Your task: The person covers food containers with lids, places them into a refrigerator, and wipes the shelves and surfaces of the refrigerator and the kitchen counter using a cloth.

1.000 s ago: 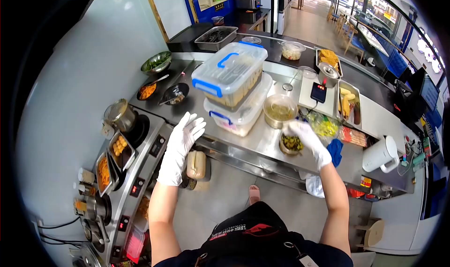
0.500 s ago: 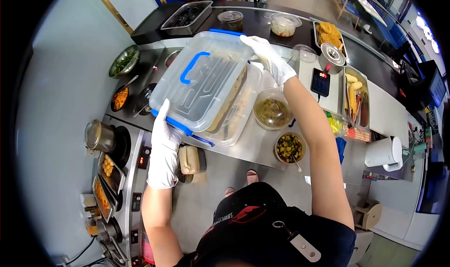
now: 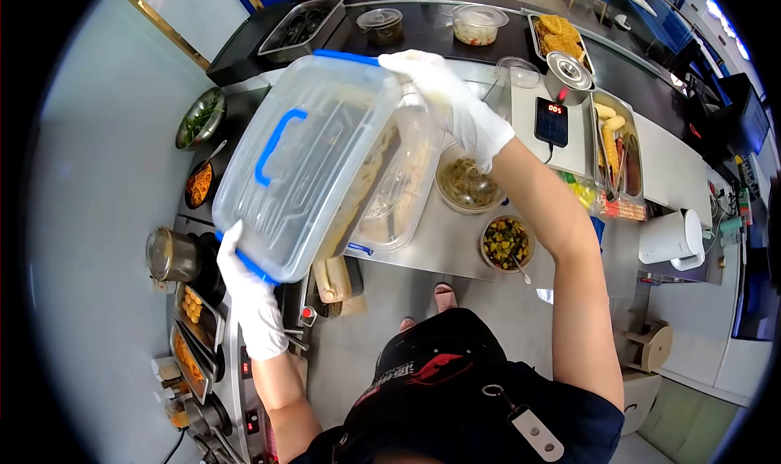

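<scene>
Between my gloved hands is a lidded clear plastic storage box (image 3: 325, 155) with a blue handle (image 3: 277, 142) and blue latches. My left hand (image 3: 248, 301) grips its near end by the blue latch, thumb on the lid's edge. At the far end, my right hand (image 3: 447, 98) is closed around the corner by the other latch. The box is tilted and held above the counter; pale contents show dimly through its side. Partly hidden under it, a second clear box (image 3: 399, 212) with pale contents stands on the steel counter.
Right of the boxes stand a covered bowl (image 3: 470, 183) and a bowl of diced vegetables (image 3: 506, 244) with a spoon. A scale (image 3: 551, 122), a lidded pot (image 3: 568, 73) and a food tray (image 3: 622, 138) sit farther right. Burners with a glass-lidded pot (image 3: 172, 254) line the left.
Both hands have carried the lidded box left and tilted it more, uncovering more of the second box. The view has shifted slightly.
</scene>
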Action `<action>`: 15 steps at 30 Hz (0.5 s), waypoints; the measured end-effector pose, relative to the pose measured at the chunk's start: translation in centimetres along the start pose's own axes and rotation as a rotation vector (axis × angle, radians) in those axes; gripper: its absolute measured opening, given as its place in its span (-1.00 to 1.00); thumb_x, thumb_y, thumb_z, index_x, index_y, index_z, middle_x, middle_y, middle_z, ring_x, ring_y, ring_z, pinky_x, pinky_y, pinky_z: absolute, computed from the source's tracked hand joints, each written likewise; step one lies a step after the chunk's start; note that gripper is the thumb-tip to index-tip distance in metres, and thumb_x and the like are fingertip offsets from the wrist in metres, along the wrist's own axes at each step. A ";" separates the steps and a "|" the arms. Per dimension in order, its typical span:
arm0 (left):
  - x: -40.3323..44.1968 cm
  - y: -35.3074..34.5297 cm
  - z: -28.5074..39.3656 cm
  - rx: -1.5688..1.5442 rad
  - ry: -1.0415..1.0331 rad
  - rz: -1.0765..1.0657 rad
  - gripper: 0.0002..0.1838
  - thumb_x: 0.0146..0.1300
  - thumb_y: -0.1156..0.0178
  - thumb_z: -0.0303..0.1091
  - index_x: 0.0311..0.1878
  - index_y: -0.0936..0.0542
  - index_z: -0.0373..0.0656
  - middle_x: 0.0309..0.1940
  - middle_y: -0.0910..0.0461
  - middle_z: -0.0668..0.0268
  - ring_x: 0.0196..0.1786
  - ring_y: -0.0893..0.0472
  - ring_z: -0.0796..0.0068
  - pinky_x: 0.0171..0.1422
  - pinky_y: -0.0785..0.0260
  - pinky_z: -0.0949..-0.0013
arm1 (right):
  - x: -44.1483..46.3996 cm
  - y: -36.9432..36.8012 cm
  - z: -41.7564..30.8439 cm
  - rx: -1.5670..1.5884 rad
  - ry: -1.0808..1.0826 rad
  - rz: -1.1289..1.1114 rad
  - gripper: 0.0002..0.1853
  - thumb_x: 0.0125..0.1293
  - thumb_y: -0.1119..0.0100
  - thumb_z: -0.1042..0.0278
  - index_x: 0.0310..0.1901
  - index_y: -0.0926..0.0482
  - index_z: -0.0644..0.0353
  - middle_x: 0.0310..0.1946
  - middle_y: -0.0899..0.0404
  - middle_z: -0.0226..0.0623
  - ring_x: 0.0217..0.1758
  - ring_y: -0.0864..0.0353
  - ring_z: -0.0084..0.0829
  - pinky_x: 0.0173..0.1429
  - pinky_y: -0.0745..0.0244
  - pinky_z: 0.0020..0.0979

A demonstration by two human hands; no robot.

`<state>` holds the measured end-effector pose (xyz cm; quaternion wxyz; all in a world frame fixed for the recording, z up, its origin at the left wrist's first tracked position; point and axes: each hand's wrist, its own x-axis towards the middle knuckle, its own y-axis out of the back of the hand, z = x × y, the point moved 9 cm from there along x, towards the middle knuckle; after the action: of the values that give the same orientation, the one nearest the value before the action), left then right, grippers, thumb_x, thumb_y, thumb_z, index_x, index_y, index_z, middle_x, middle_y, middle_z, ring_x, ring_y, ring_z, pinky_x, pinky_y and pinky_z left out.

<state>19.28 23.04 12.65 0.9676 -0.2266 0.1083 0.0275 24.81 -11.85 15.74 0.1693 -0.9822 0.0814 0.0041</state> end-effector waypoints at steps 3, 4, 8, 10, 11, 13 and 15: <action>-2.9 3.6 1.7 0.048 -0.041 0.097 -0.35 0.10 -0.15 -0.18 0.26 -0.32 -0.27 0.15 -0.44 0.09 0.13 -0.48 0.12 0.28 -0.28 0.08 | -2.4 -3.1 0.0 0.129 0.017 -0.173 -0.67 0.24 -0.23 0.17 -0.10 -0.51 0.24 -0.39 -0.57 -0.33 -0.41 -0.56 -0.52 -0.31 -0.52 -0.46; -4.3 4.7 2.4 0.077 -0.051 0.144 -0.34 0.11 -0.14 -0.16 0.27 -0.31 -0.26 0.14 -0.44 0.09 0.12 -0.48 0.11 0.26 -0.30 0.07 | -3.6 -3.3 0.0 0.079 0.064 -0.167 -0.63 0.27 -0.21 0.17 -0.05 -0.46 0.28 -0.35 -0.57 -0.29 -0.36 -0.57 -0.52 -0.30 -0.52 -0.47; -9.9 9.3 4.4 0.102 -0.099 0.316 -0.31 0.11 -0.14 -0.06 0.28 -0.30 -0.21 0.12 -0.43 0.10 0.06 -0.49 0.15 0.12 -0.38 0.08 | -9.1 2.6 7.2 -0.100 0.207 0.237 -0.59 0.28 -0.20 0.18 0.02 -0.42 0.31 -0.19 -0.55 -0.24 -0.24 -0.58 -0.46 -0.18 -0.52 -0.46; -12.9 11.3 4.9 0.075 -0.118 0.380 -0.33 0.11 -0.13 -0.04 0.25 -0.34 -0.22 0.09 -0.46 0.10 0.03 -0.51 0.17 0.10 -0.41 0.14 | -11.6 5.6 14.7 -0.035 0.037 0.419 -0.62 0.22 -0.24 0.15 -0.06 -0.47 0.24 -0.17 -0.52 -0.30 -0.16 -0.53 -0.51 -0.16 -0.47 -0.42; -14.7 10.4 5.2 0.056 -0.109 0.398 -0.33 0.10 -0.13 -0.03 0.24 -0.35 -0.23 0.08 -0.47 0.11 0.03 -0.52 0.17 0.08 -0.43 0.15 | -11.9 5.4 17.1 0.036 -0.117 0.389 -0.61 0.22 -0.24 0.16 -0.05 -0.45 0.25 -0.16 -0.53 -0.29 -0.14 -0.54 -0.49 -0.15 -0.48 -0.43; -16.6 12.6 5.2 -0.009 -0.063 0.412 -0.32 0.10 -0.12 -0.02 0.24 -0.35 -0.24 0.07 -0.49 0.10 0.03 -0.53 0.14 0.07 -0.46 0.10 | -13.2 4.0 21.7 0.181 -0.429 0.332 -0.57 0.21 -0.25 0.18 -0.01 -0.41 0.27 -0.14 -0.54 -0.27 -0.10 -0.56 -0.43 -0.14 -0.49 -0.44; -18.3 15.0 5.0 -0.081 -0.039 0.452 -0.29 0.11 -0.11 0.02 0.27 -0.31 -0.20 0.10 -0.46 0.13 0.06 -0.51 0.17 0.08 -0.44 0.12 | -11.9 4.7 22.6 0.048 -0.347 0.425 -0.64 0.18 -0.27 0.20 -0.10 -0.44 0.24 -0.22 -0.54 -0.31 -0.23 -0.58 -0.45 -0.27 -0.47 -0.45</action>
<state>0.88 38.65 14.63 0.9289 -0.2346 0.1366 0.2521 12.75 -6.84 -6.74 0.1990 -0.9235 0.2553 0.2056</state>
